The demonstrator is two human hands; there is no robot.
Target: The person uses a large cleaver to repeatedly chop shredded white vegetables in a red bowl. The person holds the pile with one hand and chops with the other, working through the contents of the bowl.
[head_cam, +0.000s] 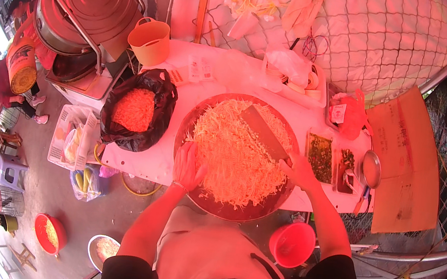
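Observation:
My right hand (299, 170) grips the handle of a broad-bladed cleaver (265, 132). Its blade lies across a thick heap of pale shredded vegetable (233, 162), pointing up and to the left. Beneath the heap is a large round cutting board (234, 214), overhanging the table's near edge. My left hand (188, 168) rests at the left side of the heap, thumb spread away from the fingers, holding nothing. Some shreds touch its fingertips.
On the white table (233, 72), a black plastic bag (165, 93) of orange shreds stands left. Trays of chopped greens (319, 157) and a metal ladle (371, 169) lie right. A red bucket (292, 244) is below; people (4, 85) are at far left.

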